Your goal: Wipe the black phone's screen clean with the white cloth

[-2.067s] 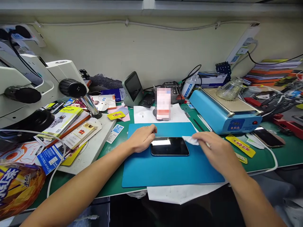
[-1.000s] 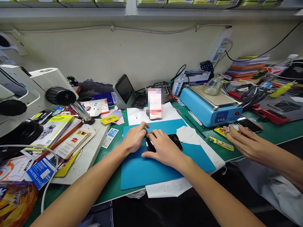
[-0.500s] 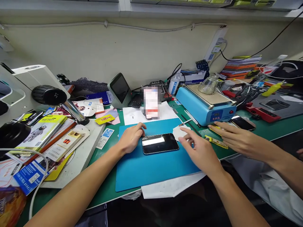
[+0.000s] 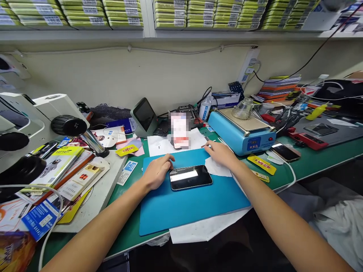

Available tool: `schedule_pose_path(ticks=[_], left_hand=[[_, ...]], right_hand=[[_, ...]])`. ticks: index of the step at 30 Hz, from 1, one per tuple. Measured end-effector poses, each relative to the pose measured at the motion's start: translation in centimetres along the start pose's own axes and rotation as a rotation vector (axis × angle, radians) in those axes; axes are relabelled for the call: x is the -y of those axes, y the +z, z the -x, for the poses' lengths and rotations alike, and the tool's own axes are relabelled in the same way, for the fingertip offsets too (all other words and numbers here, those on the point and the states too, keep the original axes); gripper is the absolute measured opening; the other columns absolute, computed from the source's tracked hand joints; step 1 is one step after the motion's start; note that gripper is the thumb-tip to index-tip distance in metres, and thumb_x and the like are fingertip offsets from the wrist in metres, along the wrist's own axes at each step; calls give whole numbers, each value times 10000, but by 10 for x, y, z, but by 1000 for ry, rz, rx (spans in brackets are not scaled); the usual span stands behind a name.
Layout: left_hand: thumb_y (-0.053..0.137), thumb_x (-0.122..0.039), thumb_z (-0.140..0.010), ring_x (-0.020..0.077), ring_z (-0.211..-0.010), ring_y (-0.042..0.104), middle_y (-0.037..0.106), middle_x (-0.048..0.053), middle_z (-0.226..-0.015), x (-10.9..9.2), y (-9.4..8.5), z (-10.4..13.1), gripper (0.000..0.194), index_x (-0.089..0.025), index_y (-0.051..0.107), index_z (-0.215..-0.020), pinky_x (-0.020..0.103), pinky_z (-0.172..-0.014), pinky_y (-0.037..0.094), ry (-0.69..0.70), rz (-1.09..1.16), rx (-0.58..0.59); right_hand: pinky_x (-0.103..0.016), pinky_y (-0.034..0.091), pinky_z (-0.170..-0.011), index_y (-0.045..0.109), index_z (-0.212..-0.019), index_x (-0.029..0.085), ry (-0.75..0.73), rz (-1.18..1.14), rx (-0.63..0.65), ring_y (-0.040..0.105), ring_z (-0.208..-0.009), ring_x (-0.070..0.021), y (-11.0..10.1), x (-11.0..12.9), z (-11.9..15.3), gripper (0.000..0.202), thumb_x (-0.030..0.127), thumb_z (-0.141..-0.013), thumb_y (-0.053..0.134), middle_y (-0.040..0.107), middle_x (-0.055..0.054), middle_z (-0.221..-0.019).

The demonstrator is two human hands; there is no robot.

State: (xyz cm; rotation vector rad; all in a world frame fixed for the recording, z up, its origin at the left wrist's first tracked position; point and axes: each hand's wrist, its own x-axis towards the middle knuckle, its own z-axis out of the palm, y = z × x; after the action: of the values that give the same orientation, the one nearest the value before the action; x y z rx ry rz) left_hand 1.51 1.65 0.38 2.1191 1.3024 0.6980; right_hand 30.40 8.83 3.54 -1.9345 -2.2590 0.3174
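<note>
A smartphone (image 4: pixel 190 180) with a dark, glossy screen lies flat on the blue mat (image 4: pixel 181 211), a bright reflection across its glass. My left hand (image 4: pixel 159 170) rests on the mat at the phone's left end, fingers loosely bent and holding nothing. Beyond the phone's right end, my right hand (image 4: pixel 220 152) is at the mat's far edge with its fingertips pinched together. Something small and thin seems to be at those fingertips, too indistinct to name. Under the right hand and wrist lies a white piece of paper (image 4: pixel 217 168), partly covered.
A lit phone (image 4: pixel 180 132), partly blurred, stands behind the mat. To the right are a blue heating plate (image 4: pixel 241 132) with a glass jar (image 4: pixel 243 108), yellow packets (image 4: pixel 261 165) and another phone (image 4: pixel 285 152). A microscope stand (image 4: pixel 70 124) and booklets (image 4: pixel 53 166) crowd the left.
My right hand has moved away from me and left, its fingers closing at the mat's far edge. Another person's hand at the right has withdrawn. The view has tilted upward.
</note>
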Motion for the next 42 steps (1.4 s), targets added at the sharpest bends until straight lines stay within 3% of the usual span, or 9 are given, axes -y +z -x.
schedule_pose_path(ticks=[5,12,20,26,31,36,39,42], left_hand=[[238,-315,-959,251,-898,630,722,45,-955,1,0,-2,366,-211,553,-1115,379,-797,451,4,-12,11],[238,-310,-960,247,-940,631,721,38,-959,-1,-3,-3,377,-214,563,-1124,368,-814,456,0,-13,23],[228,-318,-967,247,-936,626,710,46,-953,-2,-3,-3,379,-208,561,-1112,375,-813,454,13,-2,17],[232,-327,-974,246,-943,624,707,46,-954,-1,-3,-2,380,-209,563,-1120,380,-826,451,9,6,15],[236,-322,-970,242,-935,625,706,44,-954,-1,-4,-2,380,-212,570,-1113,380,-825,453,8,-1,16],[238,-314,-963,242,-934,623,708,46,-947,-1,-4,-3,383,-207,583,-1090,381,-824,455,10,-13,15],[234,-324,-967,247,-939,622,708,54,-963,-1,-4,-4,395,-206,597,-1070,384,-832,457,3,-21,14],[233,-328,-969,252,-934,630,714,61,-975,1,-3,-5,406,-200,612,-1042,388,-834,459,12,-44,16]], right_hand=[[-428,573,-849,644,-1186,172,32,64,26,677,-967,-200,3,1,-14,347,443,-975,598,690,-73,-1137],[-460,566,-903,605,-1293,200,-25,168,56,652,-1080,-231,-1,2,-43,376,391,-969,618,634,-100,-1298],[-454,569,-897,616,-1273,198,-160,230,144,653,-1073,-227,-5,0,-68,359,386,-968,622,637,-98,-1293],[-429,568,-874,636,-1209,191,-270,202,36,658,-1022,-207,-1,-5,-58,301,380,-976,607,662,-82,-1218],[-452,530,-850,664,-937,176,-368,119,-120,624,-1032,-289,-2,-11,-47,191,253,-977,493,670,-145,-1089],[-469,522,-846,642,-908,216,-470,-37,-223,636,-995,-311,-10,-10,-10,228,331,-984,460,700,-139,-1022],[-389,549,-773,648,-957,237,-507,-173,-210,673,-904,-256,-12,8,49,268,393,-1018,439,721,-101,-951],[-309,555,-744,661,-967,270,-631,-579,15,686,-836,-196,-8,39,124,140,335,-998,540,731,-45,-901]])
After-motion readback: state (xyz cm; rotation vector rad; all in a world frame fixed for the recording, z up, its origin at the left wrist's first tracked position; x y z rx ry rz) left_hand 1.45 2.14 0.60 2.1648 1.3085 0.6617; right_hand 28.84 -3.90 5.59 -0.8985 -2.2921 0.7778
